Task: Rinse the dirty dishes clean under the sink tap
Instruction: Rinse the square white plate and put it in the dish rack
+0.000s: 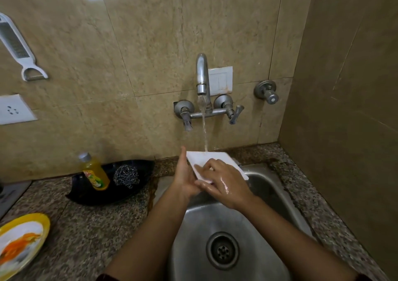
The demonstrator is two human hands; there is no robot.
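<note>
Held plate point(217, 159) over back of sink point(271, 190), far edge under tap point(202, 74) stream; gripped its left side with left hand point(185, 177), thumb up; clasped near corner with wet right hand point(224, 184), fingers point(207, 166) curled on top

soap bottle point(94, 172), steel scrubber point(126, 175) (on a black tray point(101, 198))

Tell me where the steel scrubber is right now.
In the head view, the steel scrubber lies in the black tray on the counter, left of the sink, just right of the yellow soap bottle.
</note>
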